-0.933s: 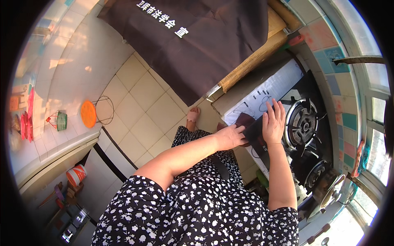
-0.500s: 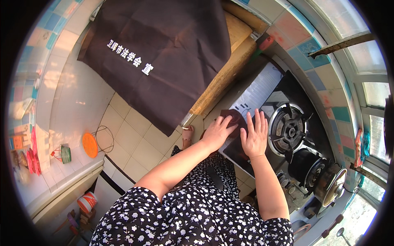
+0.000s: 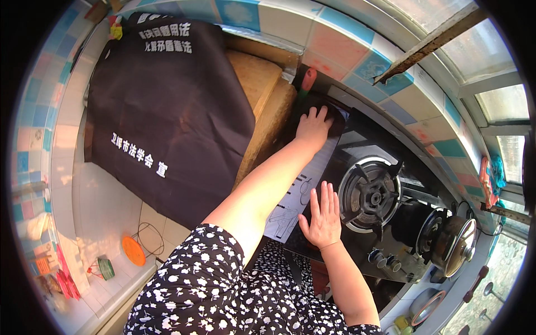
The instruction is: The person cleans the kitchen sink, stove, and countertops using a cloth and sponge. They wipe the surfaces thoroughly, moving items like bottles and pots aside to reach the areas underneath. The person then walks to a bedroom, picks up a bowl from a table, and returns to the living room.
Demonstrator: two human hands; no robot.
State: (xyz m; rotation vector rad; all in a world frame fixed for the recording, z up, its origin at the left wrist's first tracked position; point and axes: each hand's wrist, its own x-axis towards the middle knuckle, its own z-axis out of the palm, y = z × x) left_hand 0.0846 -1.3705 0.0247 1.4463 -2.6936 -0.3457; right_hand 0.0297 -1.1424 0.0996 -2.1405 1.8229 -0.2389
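Observation:
My left hand [image 3: 314, 131] reaches far forward, its fingers bent over a dark brown cloth [image 3: 334, 120] pressed down at the far end of a pale strip [image 3: 293, 195]. Line drawings show on the strip, which lies along the left side of a black gas stove [image 3: 357, 137]. Flat and with its fingers stretched out, my right hand [image 3: 324, 223] is over the stove's near left part, holding nothing. To its right is the round burner [image 3: 375, 196] with its pan supports. My left forearm hides part of the strip.
A large dark cloth sheet [image 3: 173, 106] with white print drapes over a wooden block [image 3: 257, 84] at the left. Right of the burner stand a black pot [image 3: 413, 220] and a lidded pot [image 3: 453, 245]. A rusty bar [image 3: 430, 44] juts from the window.
My left hand has moved forward along the strip with the brown cloth, from the near end to the far end. My right hand stays flat. The view has shifted forward and right.

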